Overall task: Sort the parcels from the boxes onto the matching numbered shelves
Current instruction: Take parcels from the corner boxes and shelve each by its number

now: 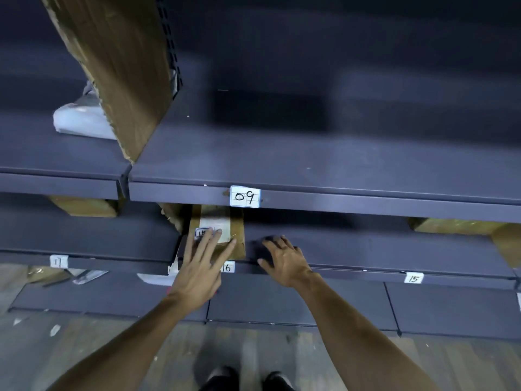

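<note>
With our left hand (201, 263) flat and released atop the brown parcel (235, 230), we should push squarely back, our released right hand (284, 261) bracing the shelf (366, 244) beside it.

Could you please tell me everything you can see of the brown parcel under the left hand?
The brown parcel looks like a flat, paper-wrapped packet with a white label on top and a small number tag, too blurred and covered to read. It lies flat on the dark shelf just behind the 16 tag, its far end hidden under the shelf above. The left hand rests on its near end with straight fingers.
</note>
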